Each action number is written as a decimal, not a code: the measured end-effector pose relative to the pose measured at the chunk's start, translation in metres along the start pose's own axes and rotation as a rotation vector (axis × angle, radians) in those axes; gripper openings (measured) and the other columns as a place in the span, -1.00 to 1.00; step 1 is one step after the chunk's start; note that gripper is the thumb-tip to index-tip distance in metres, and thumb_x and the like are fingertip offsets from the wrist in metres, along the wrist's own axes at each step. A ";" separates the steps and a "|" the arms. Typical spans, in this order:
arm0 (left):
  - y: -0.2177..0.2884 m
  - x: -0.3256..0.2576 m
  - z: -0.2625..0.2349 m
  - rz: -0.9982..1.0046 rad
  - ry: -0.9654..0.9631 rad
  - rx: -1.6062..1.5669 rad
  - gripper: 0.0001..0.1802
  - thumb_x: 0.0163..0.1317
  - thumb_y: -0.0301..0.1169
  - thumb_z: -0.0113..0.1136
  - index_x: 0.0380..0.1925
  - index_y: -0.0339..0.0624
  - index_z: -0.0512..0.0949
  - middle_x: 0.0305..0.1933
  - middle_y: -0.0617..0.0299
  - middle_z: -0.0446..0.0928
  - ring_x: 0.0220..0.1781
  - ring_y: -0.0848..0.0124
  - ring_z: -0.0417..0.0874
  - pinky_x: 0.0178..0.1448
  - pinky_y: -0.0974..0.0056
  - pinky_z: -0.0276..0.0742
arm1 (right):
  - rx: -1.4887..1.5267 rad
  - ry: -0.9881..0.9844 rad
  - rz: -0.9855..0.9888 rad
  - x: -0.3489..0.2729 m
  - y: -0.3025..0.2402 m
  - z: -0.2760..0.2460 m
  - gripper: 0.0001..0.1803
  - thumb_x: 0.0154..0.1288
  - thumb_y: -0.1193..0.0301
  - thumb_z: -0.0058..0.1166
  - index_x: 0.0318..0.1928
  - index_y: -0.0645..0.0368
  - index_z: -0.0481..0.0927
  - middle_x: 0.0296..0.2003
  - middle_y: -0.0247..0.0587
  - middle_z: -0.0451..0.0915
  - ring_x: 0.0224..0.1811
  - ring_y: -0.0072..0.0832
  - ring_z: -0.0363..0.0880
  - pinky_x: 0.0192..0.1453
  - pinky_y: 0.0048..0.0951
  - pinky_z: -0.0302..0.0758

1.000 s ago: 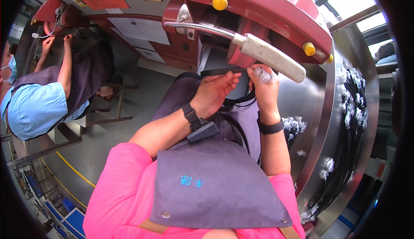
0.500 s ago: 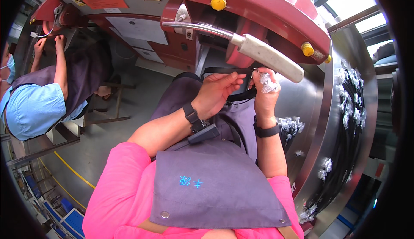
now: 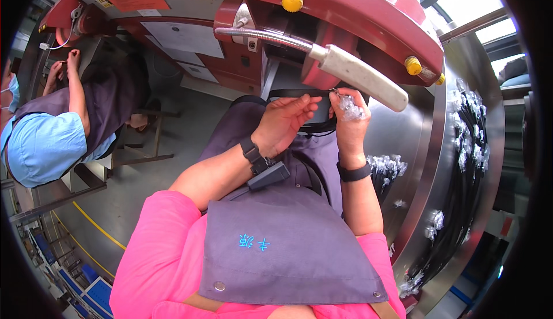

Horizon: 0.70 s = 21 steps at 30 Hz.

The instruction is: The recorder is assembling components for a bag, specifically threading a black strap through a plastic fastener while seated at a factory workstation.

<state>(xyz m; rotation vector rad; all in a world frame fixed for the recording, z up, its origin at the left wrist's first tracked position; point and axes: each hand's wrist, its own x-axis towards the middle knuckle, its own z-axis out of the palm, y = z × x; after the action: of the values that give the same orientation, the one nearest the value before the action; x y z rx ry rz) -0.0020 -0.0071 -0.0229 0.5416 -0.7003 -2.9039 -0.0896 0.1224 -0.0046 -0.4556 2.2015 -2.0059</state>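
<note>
In front of the red wheel (image 3: pixel 318 77) both my hands are on a thin black strap, apparently a belt (image 3: pixel 282 93). My left hand (image 3: pixel 283 124) has thumb and fingers pinched together at the strap. My right hand (image 3: pixel 352 132) grips the end of it, where crumpled clear plastic wrap (image 3: pixel 350 109) covers what looks like a buckle. Part of the strap loops below my fingers, over my lap. The exact pinch points are partly hidden by the fingers.
Above my hands is a red machine housing (image 3: pixel 345 2) with yellow knobs and a pale-handled lamp (image 3: pixel 363 77). On the right, a metal trough (image 3: pixel 412 175) bears black straps (image 3: pixel 461 186) with plastic-wrapped ends. A co-worker in blue (image 3: pixel 49 140) sits at another machine on the left.
My right hand has shifted slightly left with the wrapped strap end, and my left hand has moved slightly left. The co-worker's hands have also moved a little.
</note>
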 end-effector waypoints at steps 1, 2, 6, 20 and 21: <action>0.000 0.000 0.000 -0.003 0.004 -0.002 -0.82 0.35 -0.42 0.14 -0.22 -0.28 0.65 -0.05 0.05 0.64 -0.17 0.49 0.64 0.00 0.40 0.57 | -0.004 0.004 0.008 0.000 0.001 0.000 -0.86 0.23 0.54 0.25 -0.23 0.24 0.56 -0.51 -0.41 0.53 -0.53 -0.70 0.44 -0.43 -0.64 0.39; 0.000 0.000 0.000 -0.006 0.008 -0.005 -0.82 0.35 -0.42 0.14 -0.22 -0.29 0.65 -0.05 0.05 0.64 -0.17 0.49 0.64 0.01 0.40 0.57 | -0.007 0.009 0.017 0.001 0.002 0.000 -0.86 0.23 0.53 0.25 -0.23 0.24 0.56 -0.51 -0.41 0.53 -0.54 -0.70 0.44 -0.43 -0.64 0.38; 0.000 0.002 0.004 -0.009 0.017 0.001 -0.82 0.35 -0.43 0.13 -0.22 -0.29 0.65 -0.05 0.05 0.64 -0.17 0.49 0.64 0.01 0.39 0.57 | 0.004 0.036 0.028 0.001 0.001 0.000 -0.87 0.25 0.53 0.22 -0.22 0.24 0.56 -0.50 -0.39 0.53 -0.53 -0.68 0.44 -0.44 -0.62 0.38; 0.014 -0.031 0.023 -0.051 -0.223 0.227 -0.77 0.34 -0.47 0.14 -0.05 -0.27 0.60 -0.08 0.08 0.65 -0.09 0.41 0.64 -0.08 0.36 0.57 | 0.288 -0.032 -0.320 -0.030 -0.009 -0.030 -0.76 0.15 0.57 0.30 -0.17 0.24 0.55 -0.23 -0.15 0.55 -0.26 -0.46 0.55 -0.22 -0.48 0.57; 0.018 -0.033 0.022 -0.089 -0.233 0.234 -0.78 0.34 -0.47 0.14 -0.06 -0.28 0.61 -0.09 0.08 0.65 -0.10 0.42 0.64 -0.09 0.36 0.57 | 0.253 -0.015 -0.339 -0.031 -0.010 -0.032 -0.76 0.14 0.57 0.31 -0.18 0.24 0.55 -0.24 -0.15 0.55 -0.25 -0.46 0.55 -0.21 -0.48 0.57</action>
<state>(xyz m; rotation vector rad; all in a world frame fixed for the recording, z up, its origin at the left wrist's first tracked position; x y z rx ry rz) 0.0211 -0.0081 0.0138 0.2619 -1.0838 -3.0177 -0.0684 0.1613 0.0055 -0.8521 1.9272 -2.3964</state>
